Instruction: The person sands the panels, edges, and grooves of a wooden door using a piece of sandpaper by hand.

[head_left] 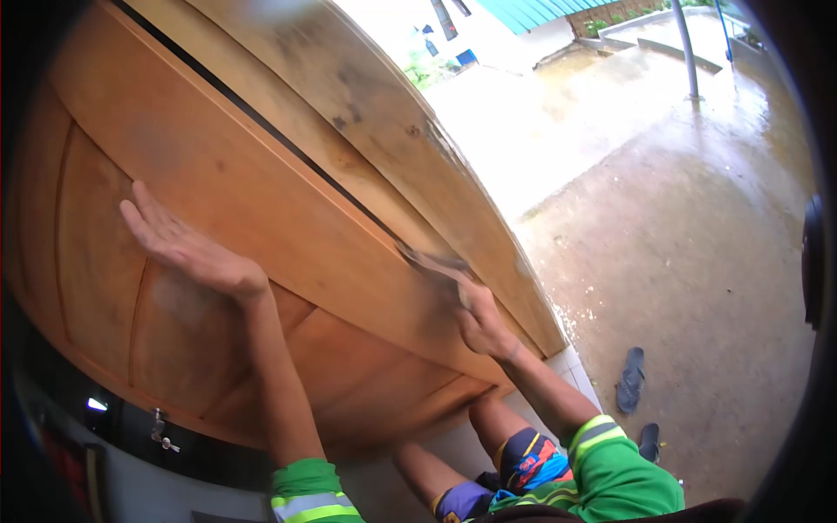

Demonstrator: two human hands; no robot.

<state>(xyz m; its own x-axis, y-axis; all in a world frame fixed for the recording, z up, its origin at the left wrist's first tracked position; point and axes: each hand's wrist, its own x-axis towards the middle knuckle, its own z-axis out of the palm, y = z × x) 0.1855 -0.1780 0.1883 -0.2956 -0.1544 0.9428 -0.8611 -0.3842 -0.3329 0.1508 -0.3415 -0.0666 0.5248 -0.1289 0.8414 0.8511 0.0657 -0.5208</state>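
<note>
A brown panelled wooden door (288, 218) fills the left and middle of the head view. My left hand (187, 248) is open over its panels, fingers stretched toward the upper left; I cannot tell whether the palm touches the wood. My right hand (479, 318) is closed on a thin, dark, flat piece (436, 264), held at the door's long edge beside the dark gap. Its exact kind is not clear, and part of it is hidden by my fingers. Across that gap stands the wooden door frame (392, 166), with dark knots and worn patches.
A metal door handle or lock (161, 431) sits on the door's far edge at lower left. Two dark flip-flops (629, 381) lie on the wet concrete floor (671, 288) outside. A pole (684, 52) stands farther off. My bare knees are close below the door.
</note>
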